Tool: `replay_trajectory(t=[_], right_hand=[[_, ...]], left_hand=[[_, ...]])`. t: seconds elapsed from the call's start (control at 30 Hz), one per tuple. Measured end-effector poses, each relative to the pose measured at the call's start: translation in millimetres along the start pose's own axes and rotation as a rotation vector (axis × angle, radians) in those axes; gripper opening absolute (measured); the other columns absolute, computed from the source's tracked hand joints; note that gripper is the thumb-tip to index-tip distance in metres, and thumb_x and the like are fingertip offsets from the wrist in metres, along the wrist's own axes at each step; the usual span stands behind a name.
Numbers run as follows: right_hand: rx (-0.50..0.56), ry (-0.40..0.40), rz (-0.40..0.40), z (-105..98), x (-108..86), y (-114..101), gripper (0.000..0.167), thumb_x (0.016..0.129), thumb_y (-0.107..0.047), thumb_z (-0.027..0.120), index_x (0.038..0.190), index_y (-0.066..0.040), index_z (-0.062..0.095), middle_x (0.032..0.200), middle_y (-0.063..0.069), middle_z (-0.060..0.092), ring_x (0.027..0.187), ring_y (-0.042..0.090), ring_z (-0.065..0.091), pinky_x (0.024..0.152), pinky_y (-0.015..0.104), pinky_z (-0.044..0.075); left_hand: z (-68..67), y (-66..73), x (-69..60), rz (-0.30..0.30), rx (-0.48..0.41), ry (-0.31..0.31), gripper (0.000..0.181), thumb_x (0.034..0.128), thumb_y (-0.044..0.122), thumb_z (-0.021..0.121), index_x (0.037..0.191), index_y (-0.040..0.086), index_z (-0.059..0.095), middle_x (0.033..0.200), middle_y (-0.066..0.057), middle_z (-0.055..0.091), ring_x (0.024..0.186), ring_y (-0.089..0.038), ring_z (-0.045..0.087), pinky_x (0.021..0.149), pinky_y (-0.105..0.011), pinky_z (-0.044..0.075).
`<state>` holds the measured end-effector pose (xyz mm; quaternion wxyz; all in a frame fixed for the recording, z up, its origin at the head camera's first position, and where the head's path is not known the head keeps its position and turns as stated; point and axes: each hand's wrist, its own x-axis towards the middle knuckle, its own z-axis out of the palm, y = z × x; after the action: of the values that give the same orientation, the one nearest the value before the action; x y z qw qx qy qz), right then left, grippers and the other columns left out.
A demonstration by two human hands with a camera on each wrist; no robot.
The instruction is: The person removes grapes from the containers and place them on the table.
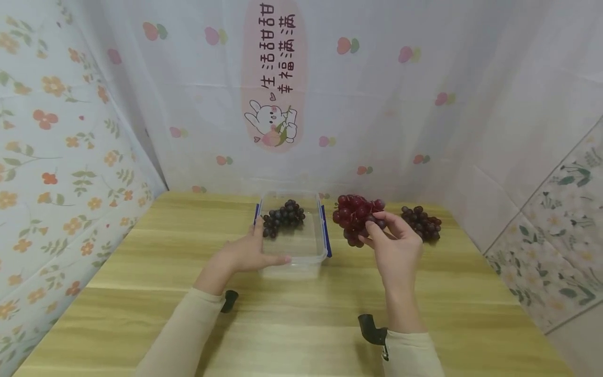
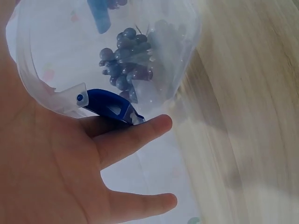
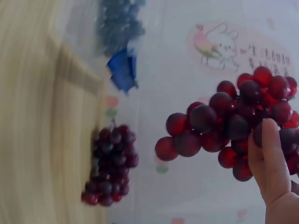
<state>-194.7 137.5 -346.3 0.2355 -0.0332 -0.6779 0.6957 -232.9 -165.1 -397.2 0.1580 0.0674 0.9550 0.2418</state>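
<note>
My right hand [image 1: 398,248] pinches a bunch of red grapes [image 1: 356,208] above the table, right of a clear plastic container [image 1: 301,259]. Seen from the right wrist, the held grapes [image 3: 210,121] hang free, with fingers [image 3: 273,161] pressed to their near side. My left hand [image 1: 240,254] rests against the container's near left corner, thumb along the front rim. Straight, spread fingers [image 2: 135,140] touch its side by a blue latch [image 2: 110,107] in the left wrist view. Dark grapes [image 1: 282,217] lie inside the container.
Another bunch of dark red grapes [image 1: 421,224] lies on the wooden table [image 1: 301,324] at the far right. Behind stands a white printed curtain [image 1: 377,115], and a floral cloth [image 1: 70,157] hangs on the left. A blue latch [image 1: 326,230] sticks out on the container's right side.
</note>
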Motion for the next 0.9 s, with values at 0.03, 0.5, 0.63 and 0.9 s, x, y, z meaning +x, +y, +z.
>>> replay_trajectory(t=[0.03, 0.5, 0.63, 0.9], right_hand=[[-0.013, -0.001, 0.016, -3.6, 0.7, 0.6, 0.015, 0.095, -0.001, 0.075, 0.109, 0.001, 0.075, 0.103, 0.000, 0.076, 0.081, 0.011, 0.079, 0.073, 0.032, 0.066], [-0.285, -0.189, 0.227, -40.2, 6.4, 13.4, 0.030, 0.100, -0.009, 0.071, 0.127, 0.003, 0.069, 0.151, 0.019, 0.062, 0.084, 0.002, 0.077, 0.079, 0.027, 0.066], [-0.377, -0.266, 0.260, -47.0, 7.0, 19.9, 0.031, 0.101, -0.010, 0.070, 0.128, 0.004, 0.069, 0.157, 0.022, 0.057, 0.093, 0.012, 0.080, 0.080, 0.030, 0.066], [-0.533, -0.366, 0.281, -59.3, 8.9, 31.6, 0.035, 0.100, -0.007, 0.068, 0.133, 0.005, 0.067, 0.150, 0.030, 0.060, 0.101, 0.027, 0.080, 0.078, 0.031, 0.066]], left_hand=[[-0.6, -0.1, -0.1, 0.000, 0.004, 0.000, 0.150, 0.0778, 0.096, 0.059, 0.168, 0.006, -0.020, 0.177, -0.027, 0.003, 0.125, -0.041, 0.071, 0.115, -0.069, 0.043], [-1.6, 0.8, 0.1, -0.011, 0.055, 0.002, 0.150, 0.0760, 0.099, 0.055, 0.169, 0.006, -0.017, 0.178, -0.025, 0.006, 0.145, -0.046, 0.055, 0.121, -0.083, 0.012], [-1.2, 0.4, 0.2, -0.006, 0.054, 0.003, 0.150, 0.0764, 0.099, 0.055, 0.168, 0.005, -0.017, 0.178, -0.025, 0.006, 0.149, -0.046, 0.050, 0.121, -0.084, 0.010], [-2.4, 0.5, -0.6, 0.007, 0.059, -0.001, 0.150, 0.0777, 0.098, 0.056, 0.168, 0.003, -0.018, 0.177, -0.026, 0.007, 0.147, -0.044, 0.053, 0.121, -0.082, 0.016]])
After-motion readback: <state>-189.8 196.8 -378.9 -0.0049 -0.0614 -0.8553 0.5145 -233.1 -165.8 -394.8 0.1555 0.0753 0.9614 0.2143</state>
